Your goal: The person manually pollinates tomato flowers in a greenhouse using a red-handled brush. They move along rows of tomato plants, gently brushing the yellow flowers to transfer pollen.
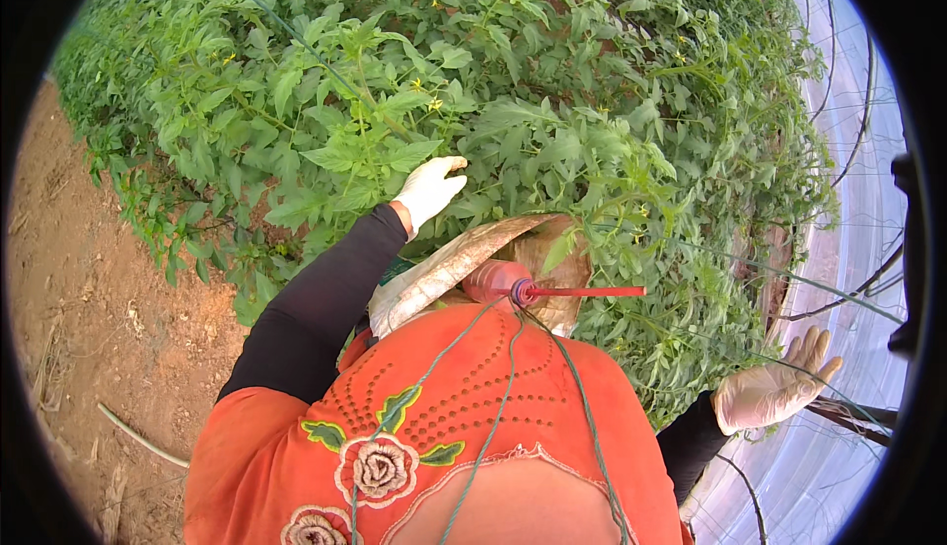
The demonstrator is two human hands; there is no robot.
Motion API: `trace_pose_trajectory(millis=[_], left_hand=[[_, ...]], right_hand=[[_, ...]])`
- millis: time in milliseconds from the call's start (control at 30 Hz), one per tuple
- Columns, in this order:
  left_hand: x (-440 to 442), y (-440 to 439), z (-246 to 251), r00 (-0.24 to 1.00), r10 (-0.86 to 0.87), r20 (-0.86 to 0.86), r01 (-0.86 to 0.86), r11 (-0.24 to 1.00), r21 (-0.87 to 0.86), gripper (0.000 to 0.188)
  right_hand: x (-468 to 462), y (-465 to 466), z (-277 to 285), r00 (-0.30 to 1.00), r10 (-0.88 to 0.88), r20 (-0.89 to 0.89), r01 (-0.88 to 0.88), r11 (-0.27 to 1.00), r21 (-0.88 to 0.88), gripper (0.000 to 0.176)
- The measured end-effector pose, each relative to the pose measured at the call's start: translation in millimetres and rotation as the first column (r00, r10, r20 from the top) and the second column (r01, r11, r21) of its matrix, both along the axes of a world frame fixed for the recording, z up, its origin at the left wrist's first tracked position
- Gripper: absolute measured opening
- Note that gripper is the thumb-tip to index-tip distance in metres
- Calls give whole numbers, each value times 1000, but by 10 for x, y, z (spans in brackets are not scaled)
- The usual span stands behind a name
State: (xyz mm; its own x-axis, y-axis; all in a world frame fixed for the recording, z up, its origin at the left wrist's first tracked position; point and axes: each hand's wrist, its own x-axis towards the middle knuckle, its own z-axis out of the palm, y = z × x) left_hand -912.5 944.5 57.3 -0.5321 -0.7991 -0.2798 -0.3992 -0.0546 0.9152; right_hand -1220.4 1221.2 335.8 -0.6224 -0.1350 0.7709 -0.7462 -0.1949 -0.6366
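My left hand [435,188], in a white glove, reaches into the leafy tomato plants [370,123]; thumb and fingers are apart at the tips, with no object seen between them. Out to the right, my right hand [775,382] is spread in a thin pale glove, palm showing, beside a green string [806,290] and the plastic sheeting. Against my chest hangs a pinkish plastic bottle [494,281] on green cords [484,426], with a red tube [592,291] sticking out of its neck. Around the bottle is an open, stained whitish bag [433,271]. Small yellow flowers [435,103] show near my left hand.
Bare brown soil [111,308] with a pale hose or stick [140,438] lies at the left. Translucent plastic sheeting [843,249] curves along the right, with dark rods or branches [851,412] before it. Another green string [281,23] crosses above the plants at the upper left.
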Motion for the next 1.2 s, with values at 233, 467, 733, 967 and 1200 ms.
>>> trace_pose_trajectory(millis=[233, 467, 733, 967, 1200], left_hand=[[-186, -184, -246, 998, 7, 60, -17, 986, 167, 49], [-193, -381, -758, 994, 36, 105, -61, 967, 247, 50], [-85, -734, -908, 878, -92, 470, 150, 985, -87, 52], [98, -811, -965, 873, -50, 485, 173, 962, -213, 56], [249, -900, -1061, 907, -128, 402, 243, 937, -250, 52]], right_hand=[[-297, 407, 203, 876, -440, -197, 432, 898, -86, 66], [626, -44, -193, 820, 409, -401, -212, 867, 450, 41], [901, -1490, -771, 421, 377, 825, -891, 341, 299, 54], [457, -1795, -1745, 360, 96, 928, -918, 211, 335, 50], [280, -1523, -2414, 872, 278, 402, -376, -144, 915, 39]])
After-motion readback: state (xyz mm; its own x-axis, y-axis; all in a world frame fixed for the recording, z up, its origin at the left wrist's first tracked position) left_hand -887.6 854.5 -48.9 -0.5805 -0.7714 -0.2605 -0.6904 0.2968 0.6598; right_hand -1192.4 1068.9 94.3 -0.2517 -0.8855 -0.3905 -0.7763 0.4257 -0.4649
